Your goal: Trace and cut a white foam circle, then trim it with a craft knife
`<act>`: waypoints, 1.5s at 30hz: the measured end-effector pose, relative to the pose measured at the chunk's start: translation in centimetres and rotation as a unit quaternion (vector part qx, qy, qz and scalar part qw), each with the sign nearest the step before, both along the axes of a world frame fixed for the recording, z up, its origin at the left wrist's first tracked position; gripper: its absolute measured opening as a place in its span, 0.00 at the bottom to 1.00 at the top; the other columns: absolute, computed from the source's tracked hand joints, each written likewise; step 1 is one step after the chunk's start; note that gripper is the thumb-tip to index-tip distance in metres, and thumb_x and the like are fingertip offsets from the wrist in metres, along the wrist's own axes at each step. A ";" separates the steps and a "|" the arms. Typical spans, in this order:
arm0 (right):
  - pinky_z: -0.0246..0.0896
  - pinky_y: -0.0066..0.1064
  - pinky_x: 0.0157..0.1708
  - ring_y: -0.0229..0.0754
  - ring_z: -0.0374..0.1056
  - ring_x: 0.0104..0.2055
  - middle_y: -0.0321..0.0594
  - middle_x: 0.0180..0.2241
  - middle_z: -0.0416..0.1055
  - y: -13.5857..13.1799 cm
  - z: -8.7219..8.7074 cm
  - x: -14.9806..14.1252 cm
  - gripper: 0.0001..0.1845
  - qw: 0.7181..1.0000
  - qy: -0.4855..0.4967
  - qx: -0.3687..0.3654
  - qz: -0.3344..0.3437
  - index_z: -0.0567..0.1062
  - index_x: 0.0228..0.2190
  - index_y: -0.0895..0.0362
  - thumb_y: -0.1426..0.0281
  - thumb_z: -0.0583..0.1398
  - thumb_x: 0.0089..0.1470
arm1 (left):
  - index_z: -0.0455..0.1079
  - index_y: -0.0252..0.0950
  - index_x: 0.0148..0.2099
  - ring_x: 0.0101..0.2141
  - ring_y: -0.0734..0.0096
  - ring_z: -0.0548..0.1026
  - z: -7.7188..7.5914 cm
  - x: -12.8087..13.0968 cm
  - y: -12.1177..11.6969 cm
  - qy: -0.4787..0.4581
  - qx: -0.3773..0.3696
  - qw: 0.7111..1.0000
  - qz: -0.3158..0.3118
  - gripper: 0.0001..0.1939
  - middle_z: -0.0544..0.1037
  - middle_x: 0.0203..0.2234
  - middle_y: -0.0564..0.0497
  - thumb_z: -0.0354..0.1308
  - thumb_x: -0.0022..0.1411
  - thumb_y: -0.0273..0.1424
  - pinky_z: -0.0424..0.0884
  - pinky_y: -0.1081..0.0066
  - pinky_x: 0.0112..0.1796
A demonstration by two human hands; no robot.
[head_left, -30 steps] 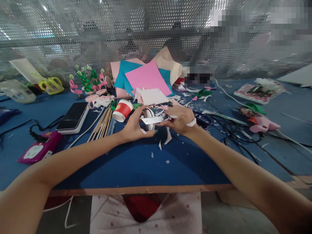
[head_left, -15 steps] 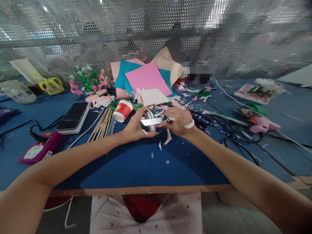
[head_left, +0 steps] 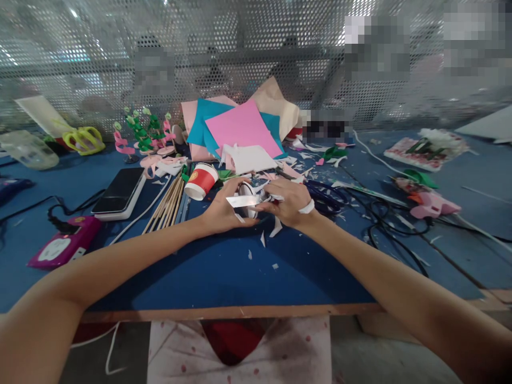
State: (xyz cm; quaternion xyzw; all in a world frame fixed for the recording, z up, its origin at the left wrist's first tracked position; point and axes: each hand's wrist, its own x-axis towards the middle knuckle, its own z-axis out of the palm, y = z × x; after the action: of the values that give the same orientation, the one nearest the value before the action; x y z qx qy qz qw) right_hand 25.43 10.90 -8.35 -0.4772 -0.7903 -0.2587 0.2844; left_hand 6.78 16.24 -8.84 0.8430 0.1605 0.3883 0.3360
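Above the blue table, my left hand [head_left: 222, 209] is curled round a small white round piece [head_left: 248, 192] with a dark rim line. It looks like part of a paper cup, but the fingers hide much of it. My right hand [head_left: 288, 201] is closed on a cutting tool with a bright flat metal blade [head_left: 242, 201]. The blade points left and lies across the front of the white piece; the grip is hidden in the fingers. A white band [head_left: 307, 207] is at the right wrist. A red and white paper cup [head_left: 202, 181] lies tilted beside my left hand.
Wooden sticks [head_left: 167, 205] and a black-topped white device [head_left: 120, 193] lie left, near a purple power block [head_left: 66, 242]. Coloured sheets [head_left: 244, 128] are piled behind the hands. Paper scraps [head_left: 276, 228] surround them; dark cables [head_left: 384, 213] coil at right.
The blade has shifted slightly left across the white piece, and my right hand has moved slightly left with it. My left hand still grips the piece in nearly the same place.
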 end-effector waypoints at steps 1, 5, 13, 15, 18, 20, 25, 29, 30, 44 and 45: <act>0.47 0.29 0.25 0.39 0.59 0.24 0.40 0.18 0.64 0.1 0.0 0.1 0.40 1.000 0.003 -0.002 0.000 0.72 0.22 0.58 0.43 0.35 0.55 | 0.59 0.36 0.51 0.41 0.62 0.69 0.0 0.0 0.0 -0.006 -0.004 1.000 -0.002 0.36 0.68 0.43 0.45 0.69 0.39 0.31 0.69 0.58 0.45; 0.49 0.29 0.26 0.39 0.60 0.24 0.40 0.19 0.64 0.4 0.0 0.5 0.39 1.000 0.015 0.016 0.012 0.71 0.23 0.57 0.44 0.35 0.55 | 0.57 0.36 0.52 0.40 0.64 0.69 0.1 -0.2 0.0 -0.023 -0.012 0.999 -0.018 0.36 0.67 0.44 0.44 0.68 0.41 0.34 0.70 0.62 0.41; 0.50 0.30 0.25 0.39 0.60 0.24 0.40 0.19 0.64 0.4 0.0 0.7 0.40 1.000 0.008 0.004 0.007 0.71 0.22 0.57 0.43 0.34 0.55 | 0.58 0.36 0.53 0.44 0.59 0.69 0.0 -0.3 0.3 -0.028 0.036 0.999 -0.007 0.37 0.67 0.47 0.42 0.68 0.42 0.37 0.69 0.58 0.45; 0.50 0.30 0.25 0.39 0.60 0.24 0.40 0.19 0.64 0.4 -0.1 0.7 0.40 1.000 0.004 0.013 0.012 0.72 0.23 0.57 0.43 0.34 0.55 | 0.58 0.36 0.53 0.46 0.57 0.69 -0.1 -0.3 0.4 -0.024 0.054 0.998 -0.007 0.37 0.67 0.47 0.41 0.69 0.42 0.37 0.68 0.56 0.47; 0.51 0.30 0.25 0.39 0.60 0.24 0.40 0.18 0.65 0.4 -0.2 0.6 0.40 0.999 -0.002 0.031 0.017 0.72 0.23 0.58 0.43 0.36 0.55 | 0.57 0.34 0.53 0.48 0.56 0.69 -0.1 -0.3 0.4 -0.017 0.069 0.997 -0.011 0.38 0.68 0.48 0.40 0.69 0.42 0.37 0.68 0.56 0.49; 0.51 0.30 0.25 0.39 0.61 0.24 0.40 0.19 0.65 0.4 -0.3 0.7 0.40 1.000 -0.003 0.029 0.012 0.72 0.23 0.58 0.43 0.36 0.55 | 0.57 0.34 0.53 0.48 0.56 0.69 -0.1 -0.3 0.4 -0.014 0.076 0.997 -0.011 0.37 0.68 0.47 0.40 0.69 0.43 0.37 0.68 0.57 0.48; 0.52 0.30 0.27 0.40 0.62 0.25 0.42 0.20 0.67 0.4 -0.5 0.8 0.41 1.000 -0.001 0.007 0.008 0.73 0.23 0.58 0.42 0.36 0.54 | 0.58 0.35 0.53 0.48 0.57 0.68 0.1 -0.3 0.2 -0.012 0.085 0.996 -0.002 0.37 0.67 0.48 0.40 0.69 0.42 0.35 0.73 0.63 0.41; 0.50 0.29 0.26 0.39 0.61 0.25 0.41 0.20 0.66 0.4 -0.5 0.8 0.40 1.000 0.000 0.013 0.020 0.74 0.24 0.59 0.42 0.37 0.54 | 0.58 0.36 0.53 0.49 0.56 0.67 0.0 -0.3 0.2 -0.004 0.096 0.995 0.000 0.37 0.67 0.48 0.41 0.69 0.42 0.34 0.71 0.59 0.45; 0.49 0.29 0.25 0.39 0.61 0.25 0.41 0.20 0.66 0.3 -0.5 0.8 0.40 1.000 -0.001 0.019 0.025 0.74 0.24 0.59 0.43 0.38 0.55 | 0.58 0.36 0.53 0.49 0.56 0.67 0.0 -0.3 0.2 -0.003 0.098 0.995 -0.001 0.37 0.67 0.48 0.41 0.69 0.42 0.34 0.70 0.58 0.46; 0.49 0.29 0.25 0.38 0.59 0.24 0.40 0.19 0.64 -0.2 0.1 0.0 0.38 0.999 0.010 0.035 0.021 0.73 0.24 0.58 0.45 0.37 0.57 | 0.59 0.37 0.54 0.51 0.53 0.67 0.1 -0.1 0.1 0.042 0.130 0.990 -0.045 0.36 0.68 0.48 0.41 0.68 0.43 0.33 0.66 0.52 0.51; 0.48 0.29 0.25 0.38 0.59 0.24 0.40 0.19 0.64 -0.3 0.2 -0.1 0.38 0.999 0.021 0.031 0.026 0.72 0.24 0.58 0.46 0.37 0.57 | 0.60 0.37 0.54 0.51 0.52 0.67 0.1 0.0 0.0 0.049 0.133 0.988 -0.060 0.35 0.69 0.48 0.40 0.67 0.44 0.33 0.66 0.52 0.52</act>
State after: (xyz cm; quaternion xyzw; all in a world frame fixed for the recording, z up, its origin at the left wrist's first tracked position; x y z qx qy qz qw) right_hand 25.31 10.63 -8.12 -0.4532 -0.7876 -0.2653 0.3223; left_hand 6.77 16.26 -8.72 0.9064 0.0726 0.3430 0.2355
